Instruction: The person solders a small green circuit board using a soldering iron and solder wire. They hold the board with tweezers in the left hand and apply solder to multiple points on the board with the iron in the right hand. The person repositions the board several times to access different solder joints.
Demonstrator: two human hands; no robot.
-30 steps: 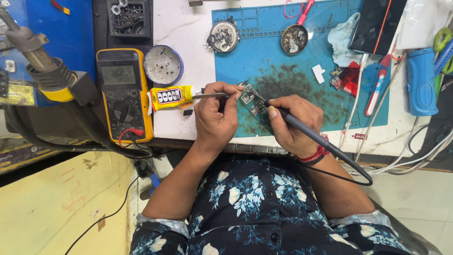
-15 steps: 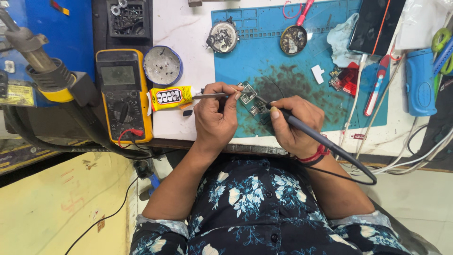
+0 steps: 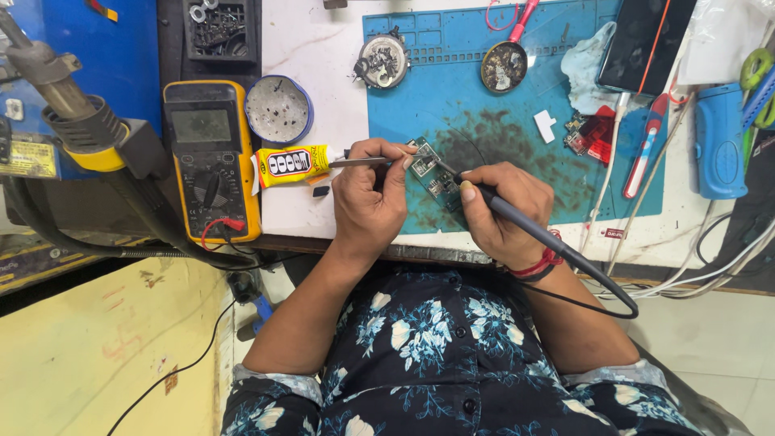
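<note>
while the right hand (image 3: 504, 211) is gripping the soldering iron (image 3: 549, 242) on the small circuit board (image 3: 432, 173), the left hand (image 3: 373, 194) is pinching tweezers (image 3: 359, 162) beside it; a slip could bridge pads.

A yellow meter (image 3: 211, 159) sits at the surface's left edge, a round tin (image 3: 278, 110) and glue tube (image 3: 292, 164) just beside it; a blue mat (image 3: 452, 89) covers the middle.
</note>
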